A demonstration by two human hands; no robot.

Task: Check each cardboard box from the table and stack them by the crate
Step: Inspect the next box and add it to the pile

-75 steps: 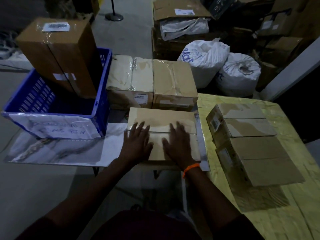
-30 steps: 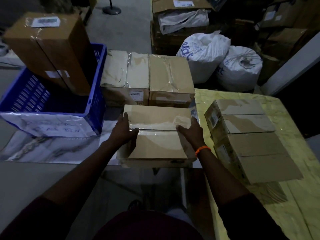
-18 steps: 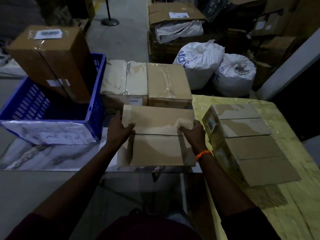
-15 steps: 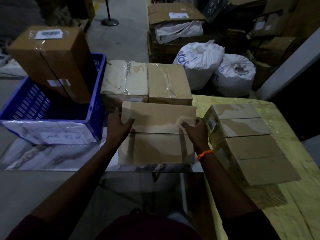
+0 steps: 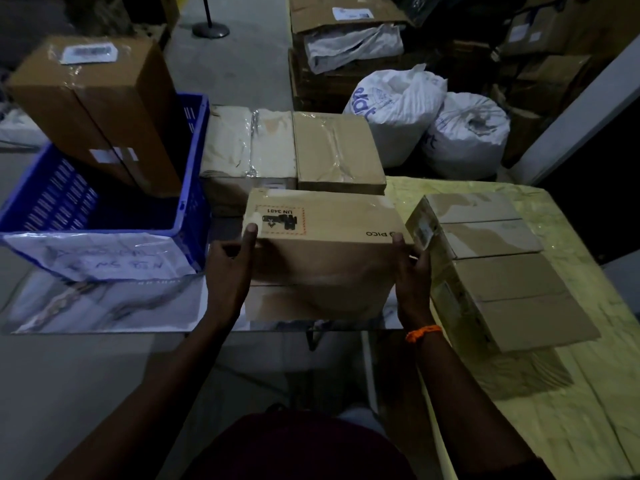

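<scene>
Orange wristband (image 5: 423, 333) on right wrist; dark maroon garment (image 5: 301, 445); forearms bare

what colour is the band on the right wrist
The wristband is orange, best seen in the head view.

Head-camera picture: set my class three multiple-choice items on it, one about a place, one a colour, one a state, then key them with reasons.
1. Where does the tall taped box stand? A in the crate; B on the yellow table; C on a sack.
2. What colour is the wristband? A green; B orange; C white.
3. How is the labelled box held? A by one hand; B by both hands at its ends; C by nobody.
Key: 1 A, its base sits inside the crate's walls; 2 B, the band shows orange; 3 B, the left hand and right hand grip opposite ends.
</scene>
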